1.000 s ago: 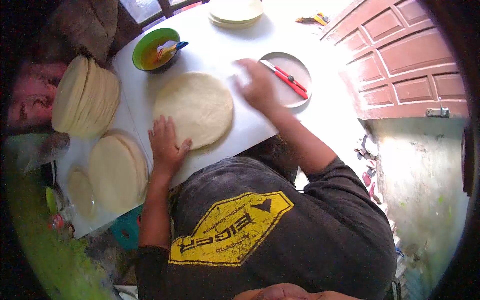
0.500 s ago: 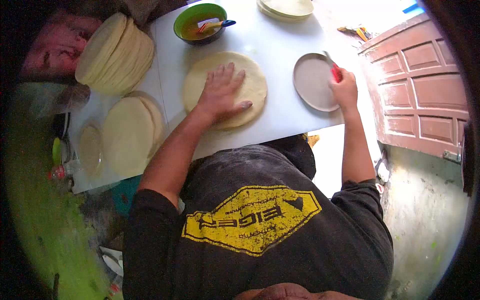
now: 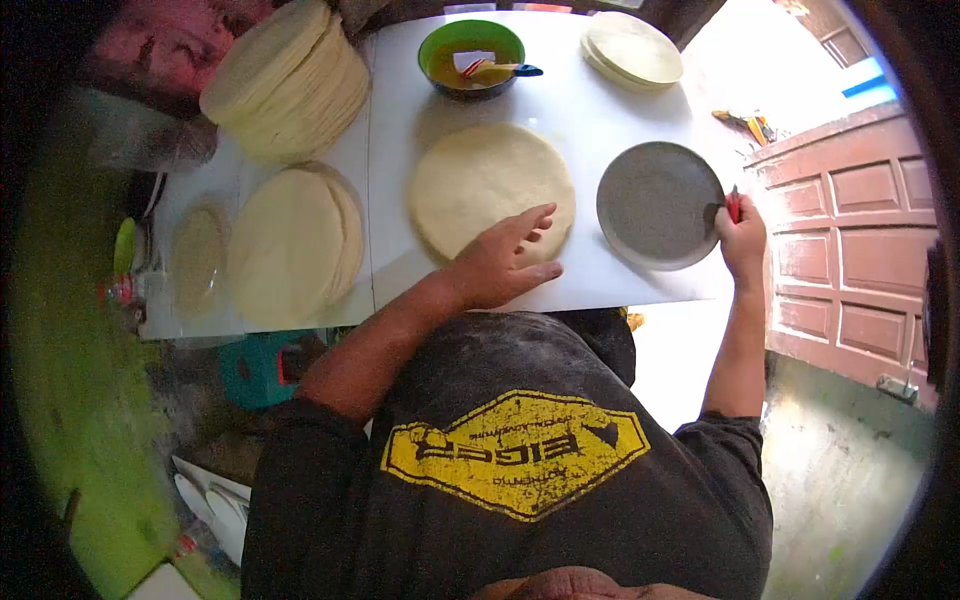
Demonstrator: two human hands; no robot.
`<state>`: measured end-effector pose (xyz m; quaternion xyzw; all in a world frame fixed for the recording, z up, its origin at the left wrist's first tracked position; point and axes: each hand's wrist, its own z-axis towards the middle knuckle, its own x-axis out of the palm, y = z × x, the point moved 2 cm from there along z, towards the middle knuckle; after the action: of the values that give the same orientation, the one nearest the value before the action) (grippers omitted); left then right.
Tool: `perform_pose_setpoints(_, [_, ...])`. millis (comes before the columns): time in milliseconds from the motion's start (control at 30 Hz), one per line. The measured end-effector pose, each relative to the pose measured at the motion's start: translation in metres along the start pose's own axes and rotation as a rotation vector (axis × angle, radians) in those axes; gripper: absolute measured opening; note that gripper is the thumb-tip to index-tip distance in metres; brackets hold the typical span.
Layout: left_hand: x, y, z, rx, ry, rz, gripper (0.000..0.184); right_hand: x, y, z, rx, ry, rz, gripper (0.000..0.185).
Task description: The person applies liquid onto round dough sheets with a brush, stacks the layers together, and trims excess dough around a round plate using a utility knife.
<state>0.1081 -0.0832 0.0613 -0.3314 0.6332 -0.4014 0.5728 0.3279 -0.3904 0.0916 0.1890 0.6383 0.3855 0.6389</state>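
A thick round of pale dough lies on the white table in front of me. My left hand hovers over its near edge, fingers apart, holding nothing. To the right is a round grey pan with a low rim. My right hand is closed at the pan's right edge, its thumb at the rim. A red-handled knife sticks up from that fist; its blade is mostly hidden now.
Beyond the dough stands a green bowl of yellowish liquid with a brush in it. Stacked flat rounds rise at the left, with more rounds nearer me. Other rounds lie at the back right. A brown door stands right.
My left hand has lifted off the dough's middle and drawn back toward its near edge. My right hand now meets the grey pan's rim, and the pan looks turned. The whole view has shifted.
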Motion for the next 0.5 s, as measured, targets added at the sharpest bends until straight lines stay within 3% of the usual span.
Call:
perform_pose_setpoints(67, [0.018, 0.013, 0.003, -0.312, -0.038, -0.418, 0.065, -0.002, 0.039, -0.01, -0.3, -0.042, -0.031, 0.011])
perform_pose_setpoints(100, [0.029, 0.036, 0.005, -0.371, -0.043, -0.911, 0.062, 0.004, 0.053, -0.017, -0.407, -0.114, -0.049, 0.011])
perform_pose_setpoints(133, [0.024, 0.029, 0.004, -0.369, -0.051, -0.915, 0.062, 0.013, 0.067, -0.023, -0.514, -0.189, -0.066, 0.012])
perform_pose_setpoints(167, [0.019, 0.022, 0.003, -0.415, -0.07, -1.157, 0.064, 0.027, 0.079, -0.029, -0.649, -0.21, 0.119, 0.02])
perform_pose_setpoints(200, [0.011, 0.009, 0.001, -0.461, -0.085, -1.4, 0.067, 0.036, 0.095, -0.04, -0.736, -0.246, 0.03, 0.026])
perform_pose_setpoints(267, [0.0, -0.01, -0.015, -0.467, -0.207, -1.523, 0.065, 0.058, 0.11, -0.045, -0.762, -0.209, 0.206, 0.027])
perform_pose_setpoints(333, [-0.015, -0.006, -0.034, -0.296, -0.462, -1.233, 0.065, 0.082, 0.121, -0.045, -0.661, -0.115, 0.395, 0.028])
perform_pose_setpoints(367, [-0.021, -0.002, -0.038, -0.298, -0.464, -1.232, 0.065, 0.096, 0.123, -0.043, -0.532, 0.001, 0.516, 0.028])
perform_pose_setpoints(400, [-0.03, 0.002, -0.041, -0.217, -0.51, -1.055, 0.061, 0.11, 0.115, -0.042, -0.135, 0.252, 0.73, 0.032])
perform_pose_setpoints(500, [-0.05, 0.039, -0.045, -0.144, -0.566, -0.699, 0.053, 0.138, 0.111, -0.032, 0.191, 0.576, 0.786, 0.04])
